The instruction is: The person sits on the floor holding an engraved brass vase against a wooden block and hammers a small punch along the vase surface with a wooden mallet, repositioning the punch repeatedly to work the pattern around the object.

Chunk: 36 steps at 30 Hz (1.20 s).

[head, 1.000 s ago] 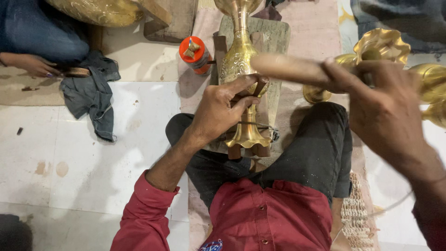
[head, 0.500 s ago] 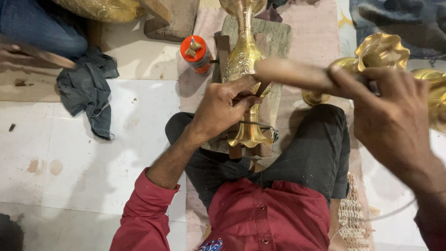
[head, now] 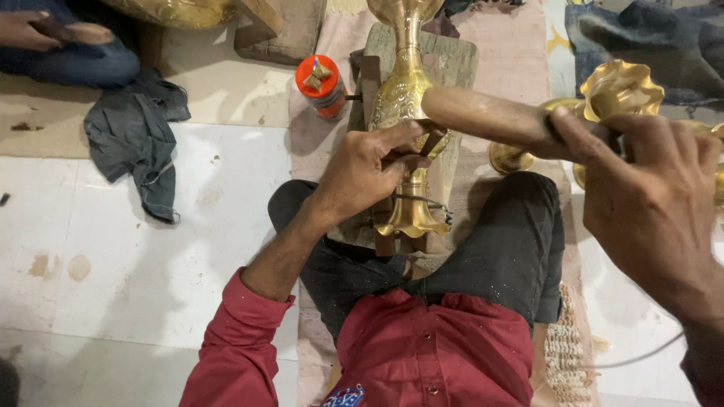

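The person sits cross-legged on a pinkish mat (head: 520, 53) with one long brass vase (head: 407, 113) lying on a wooden block (head: 452, 60) between the knees, its flared foot (head: 411, 220) toward the body and its neck pointing away. The left hand (head: 369, 169) rests on the vase's narrow waist, fingers closed around a small dark tool (head: 436, 142) whose tip touches the engraved belly. The right hand (head: 648, 196) is raised near the camera, fingers wrapped tight around one wooden mallet (head: 490, 117); the mallet's rounded end hangs just above the tool and the vase, not visibly touching either. To the right, close beside the right knee, brass pieces with scalloped rims (head: 618, 87) crowd the edge of the view; their exact count cannot be told, since the hand and the frame edge cover part of them. To the left of the block stands one small container with an orange lid (head: 320, 83), a small brass piece on top, close by the block. Further left, the white tiled floor (head: 151, 286) lies open, with one grey cloth (head: 139, 132) crumpled on it, well apart from the work. At the upper left another person's hand (head: 34, 30) rests on a blue-clad leg, well apart from the vase. One thin wire (head: 641, 358) runs past the right forearm near the mat's fringed edge.
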### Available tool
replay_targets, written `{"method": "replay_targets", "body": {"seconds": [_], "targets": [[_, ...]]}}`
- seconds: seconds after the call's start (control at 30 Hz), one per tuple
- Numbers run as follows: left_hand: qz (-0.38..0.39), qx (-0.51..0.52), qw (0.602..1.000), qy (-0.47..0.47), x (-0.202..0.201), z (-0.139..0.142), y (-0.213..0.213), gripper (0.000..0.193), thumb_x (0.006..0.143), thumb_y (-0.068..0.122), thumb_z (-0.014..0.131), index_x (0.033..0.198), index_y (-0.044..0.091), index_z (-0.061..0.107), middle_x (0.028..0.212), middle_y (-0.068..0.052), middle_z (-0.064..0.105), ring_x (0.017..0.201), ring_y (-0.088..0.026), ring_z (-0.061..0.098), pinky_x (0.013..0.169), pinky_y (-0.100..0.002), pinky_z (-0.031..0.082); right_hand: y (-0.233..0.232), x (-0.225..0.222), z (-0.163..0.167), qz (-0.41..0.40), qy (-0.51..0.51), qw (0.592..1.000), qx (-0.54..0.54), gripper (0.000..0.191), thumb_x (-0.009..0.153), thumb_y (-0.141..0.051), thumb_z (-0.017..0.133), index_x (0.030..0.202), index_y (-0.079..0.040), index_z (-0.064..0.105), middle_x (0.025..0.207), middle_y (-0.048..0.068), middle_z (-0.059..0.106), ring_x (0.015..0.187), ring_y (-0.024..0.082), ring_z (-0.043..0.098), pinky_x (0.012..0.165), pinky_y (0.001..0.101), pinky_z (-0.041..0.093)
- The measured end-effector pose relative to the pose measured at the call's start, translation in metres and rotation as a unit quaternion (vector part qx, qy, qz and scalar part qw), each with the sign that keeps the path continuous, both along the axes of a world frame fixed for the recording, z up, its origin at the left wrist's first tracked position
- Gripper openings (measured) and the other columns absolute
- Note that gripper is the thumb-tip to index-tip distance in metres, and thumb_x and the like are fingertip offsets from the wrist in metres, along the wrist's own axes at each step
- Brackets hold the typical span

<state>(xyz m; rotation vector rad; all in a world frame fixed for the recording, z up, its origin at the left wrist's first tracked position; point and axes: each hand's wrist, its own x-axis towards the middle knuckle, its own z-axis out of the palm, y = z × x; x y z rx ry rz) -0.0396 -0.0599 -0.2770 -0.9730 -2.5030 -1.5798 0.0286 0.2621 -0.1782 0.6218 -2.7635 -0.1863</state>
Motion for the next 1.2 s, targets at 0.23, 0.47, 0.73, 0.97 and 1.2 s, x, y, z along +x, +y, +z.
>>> {"method": "replay_targets", "body": {"seconds": [0.23,0.47,0.73,0.97,1.2], "targets": [[-0.013,0.017,1.000,-0.003,0.003,-0.003,-0.005,0.058,0.095,0.005,0.079,0.145,0.024,0.056,0.120,-0.005,0.078,0.103,-0.015,0.079,0.088,-0.028,0.069,-0.006,0.003,-0.005,-0.027,-0.010,0.997,-0.067,0.051,0.094,-0.007,0.073,0.142,-0.019,0.061,0.113,0.012,0.061,0.092,0.025,0.063,0.079,0.0407,0.057],[-0.002,0.016,1.000,0.003,-0.001,-0.008,-0.012,0.048,0.098,0.008,0.078,0.141,0.022,0.062,0.111,-0.003,0.081,0.099,-0.014,0.082,0.090,-0.028,0.070,-0.023,0.005,0.020,-0.003,0.066,0.988,0.138,0.045,0.096,-0.012,0.074,0.138,-0.026,0.068,0.104,0.003,0.063,0.088,0.017,0.061,0.080,0.0354,0.058],[-0.013,0.049,0.999,-0.011,0.003,-0.008,-0.021,0.051,0.095,0.013,0.079,0.141,0.021,0.060,0.107,-0.004,0.080,0.096,-0.015,0.081,0.084,-0.029,0.069,-0.032,0.006,0.018,0.025,-0.003,0.998,-0.055,0.055,0.091,-0.001,0.075,0.144,-0.010,0.064,0.119,0.018,0.059,0.098,0.028,0.059,0.080,0.0367,0.058],[-0.024,0.090,0.996,-0.008,0.002,-0.018,-0.028,0.050,0.097,0.013,0.079,0.143,0.021,0.061,0.109,-0.004,0.081,0.095,-0.014,0.081,0.087,-0.027,0.070,-0.038,0.010,0.023,-0.008,0.051,0.990,0.128,0.051,0.092,-0.010,0.075,0.141,-0.021,0.067,0.110,0.008,0.062,0.095,0.023,0.061,0.080,0.0396,0.059],[-0.037,0.105,0.994,-0.002,0.003,-0.028,-0.036,0.050,0.097,0.013,0.078,0.143,0.021,0.060,0.111,-0.005,0.080,0.098,-0.013,0.080,0.086,-0.028,0.071,-0.064,0.013,0.039,-0.006,0.000,1.000,0.030,0.063,0.090,-0.010,0.074,0.147,-0.029,0.057,0.122,0.008,0.059,0.101,0.020,0.059,0.089,0.0376,0.053]]}}
